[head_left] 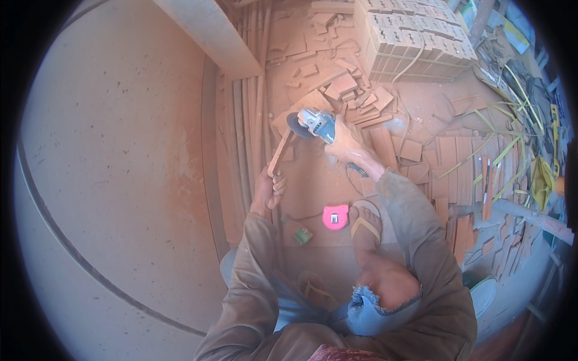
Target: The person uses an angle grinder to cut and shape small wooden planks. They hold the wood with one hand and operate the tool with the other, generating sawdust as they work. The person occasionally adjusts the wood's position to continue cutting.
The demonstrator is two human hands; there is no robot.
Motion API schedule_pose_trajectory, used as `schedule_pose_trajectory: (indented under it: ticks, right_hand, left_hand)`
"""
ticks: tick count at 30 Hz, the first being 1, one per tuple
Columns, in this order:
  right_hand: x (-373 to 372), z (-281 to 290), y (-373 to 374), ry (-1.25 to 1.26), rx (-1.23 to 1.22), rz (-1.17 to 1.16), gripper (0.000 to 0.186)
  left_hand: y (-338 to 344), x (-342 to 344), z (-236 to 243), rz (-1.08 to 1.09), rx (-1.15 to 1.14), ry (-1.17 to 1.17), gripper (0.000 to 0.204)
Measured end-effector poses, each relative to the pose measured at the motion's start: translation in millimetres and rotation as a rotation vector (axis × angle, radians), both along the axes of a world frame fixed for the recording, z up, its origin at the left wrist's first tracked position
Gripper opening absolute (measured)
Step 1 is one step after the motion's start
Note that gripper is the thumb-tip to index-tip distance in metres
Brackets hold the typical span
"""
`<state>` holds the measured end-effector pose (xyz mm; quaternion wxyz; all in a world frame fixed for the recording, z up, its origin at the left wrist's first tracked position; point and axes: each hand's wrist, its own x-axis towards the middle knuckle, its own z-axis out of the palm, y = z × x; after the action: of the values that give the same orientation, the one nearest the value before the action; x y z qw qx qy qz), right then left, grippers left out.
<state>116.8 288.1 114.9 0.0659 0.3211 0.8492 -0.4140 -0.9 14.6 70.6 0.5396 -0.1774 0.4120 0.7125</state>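
In the middle of the head view, my right hand (347,144) is closed round the body of a blue and silver angle grinder (319,123), its cord trailing below. The grinder's dark disc (295,125) is at the upper end of a long, narrow terracotta strip (279,151); whether they touch is hard to tell. My left hand (270,191) grips the lower end of that strip, its fingers wrapped round it. Below, on the dusty floor (307,183), lie a pink tape measure (335,217) beside my sandaled foot (365,227) and a small green item (302,236).
Broken tile pieces (344,86) lie ahead, with a strapped brick stack (409,42) behind. More tiles (448,156), straps, a yellow cloth (542,180) and a pipe (542,221) crowd the right. Long poles (241,150), a post (211,33) and a broad pale surface (108,150) occupy the left.
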Motion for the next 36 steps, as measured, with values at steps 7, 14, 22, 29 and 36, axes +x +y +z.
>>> schedule_pose_trajectory:
  ticks: [7, 14, 22, 29, 36]
  right_hand:
    - [-3.9, 12.5, 0.1, -0.042, 0.139, 0.065, 0.06]
    - [-11.2, 13.1, -4.1, -0.019, 0.197, 0.127, 0.053]
    - [-12.0, 13.8, -7.5, -0.026, 0.256, 0.153, 0.053]
    - [-7.6, 26.0, -13.7, 0.027, 0.258, 0.176, 0.053]
    - [-11.9, 42.3, -26.2, 0.052, 0.285, 0.251, 0.047]
  left_hand:
    - [-22.5, -25.2, -16.6, 0.061, -0.159, 0.113, 0.045]
    - [-11.9, -23.3, 22.5, 0.126, -0.26, 0.49, 0.04]
    - [-2.0, -18.4, 46.2, -0.201, -0.575, 1.08, 0.034]
    - [7.8, -14.5, 48.2, -0.208, -0.756, 1.433, 0.021]
    - [7.1, -18.4, 39.2, -0.244, -0.78, 1.72, 0.022]
